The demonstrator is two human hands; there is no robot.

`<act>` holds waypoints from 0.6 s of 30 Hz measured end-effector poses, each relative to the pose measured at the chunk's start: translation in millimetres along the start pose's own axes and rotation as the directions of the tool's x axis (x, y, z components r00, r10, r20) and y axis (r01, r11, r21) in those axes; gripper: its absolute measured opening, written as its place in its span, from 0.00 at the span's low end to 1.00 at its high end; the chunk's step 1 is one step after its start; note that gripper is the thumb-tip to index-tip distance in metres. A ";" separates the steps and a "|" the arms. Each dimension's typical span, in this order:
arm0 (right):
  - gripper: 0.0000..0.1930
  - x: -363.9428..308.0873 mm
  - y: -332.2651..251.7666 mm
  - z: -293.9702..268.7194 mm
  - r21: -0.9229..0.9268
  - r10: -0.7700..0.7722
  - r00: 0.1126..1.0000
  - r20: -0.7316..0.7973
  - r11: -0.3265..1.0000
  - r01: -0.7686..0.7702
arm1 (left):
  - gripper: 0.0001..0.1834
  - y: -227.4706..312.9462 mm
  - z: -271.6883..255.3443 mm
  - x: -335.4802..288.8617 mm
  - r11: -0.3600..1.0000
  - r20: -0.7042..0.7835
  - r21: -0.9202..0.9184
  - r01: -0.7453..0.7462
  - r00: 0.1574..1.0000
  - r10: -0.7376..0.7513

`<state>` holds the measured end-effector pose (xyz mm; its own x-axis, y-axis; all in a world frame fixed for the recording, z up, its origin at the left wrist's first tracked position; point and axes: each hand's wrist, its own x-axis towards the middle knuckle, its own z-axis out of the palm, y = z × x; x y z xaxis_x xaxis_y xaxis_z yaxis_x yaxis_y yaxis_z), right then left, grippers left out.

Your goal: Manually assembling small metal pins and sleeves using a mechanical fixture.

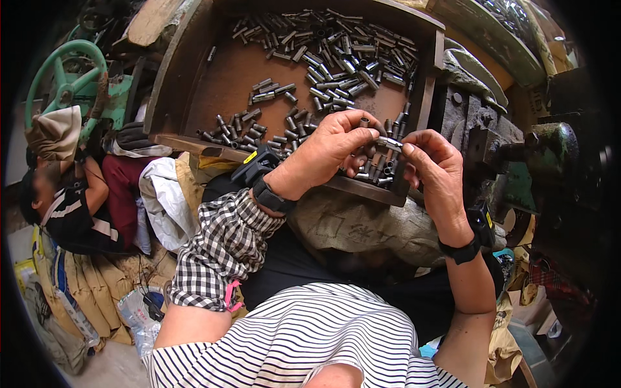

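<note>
My left hand and my right hand meet over the near right corner of a wooden tray. Between their fingertips they pinch a small shiny metal piece, one end in each hand. A short dark metal tube stands up at my left fingers; whether they grip it is unclear. Below and around the hands lie short metal tubes, dark and silvery, some partly hidden by my fingers. A larger heap of similar tubes covers the tray's far side.
The wooden tray has raised walls. Dark, greasy machinery stands close on the right. At the left are a green handwheel and another person. Sacking hangs below the tray's near edge, above my lap.
</note>
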<state>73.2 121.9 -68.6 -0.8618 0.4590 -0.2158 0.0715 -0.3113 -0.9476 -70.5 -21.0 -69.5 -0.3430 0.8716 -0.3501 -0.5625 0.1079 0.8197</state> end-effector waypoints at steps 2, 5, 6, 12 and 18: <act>0.05 1.0 1.3 -0.5 0.015 -0.009 1.000 0.009 1.000 0.009 | 0.09 0.5 0.4 0.2 1.000 -0.001 -0.002 0.000 1.000 0.000; 0.05 2.1 2.2 -1.6 0.078 0.002 1.000 0.019 0.997 -0.004 | 0.09 -1.3 0.7 1.7 1.000 0.005 -0.019 -0.006 1.000 0.006; 0.05 2.2 2.4 -2.1 0.087 0.004 1.000 0.021 0.996 -0.006 | 0.08 -2.0 0.8 2.3 0.999 0.011 -0.034 -0.012 1.000 0.012; 0.06 0.6 0.1 0.3 0.101 0.032 0.999 0.004 0.994 -0.032 | 0.08 -0.7 1.1 1.4 0.997 0.004 -0.067 0.043 0.999 -0.043; 0.05 0.9 -2.0 1.6 0.092 0.047 0.999 -0.014 0.995 -0.045 | 0.09 -3.3 5.7 -0.8 1.000 -0.033 0.000 -0.021 0.999 0.021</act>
<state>71.5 121.5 -66.6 -0.8507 0.4553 -0.2629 0.0637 -0.4070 -0.9112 -64.1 -19.3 -69.4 -0.3794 0.8573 -0.3480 -0.5552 0.0899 0.8268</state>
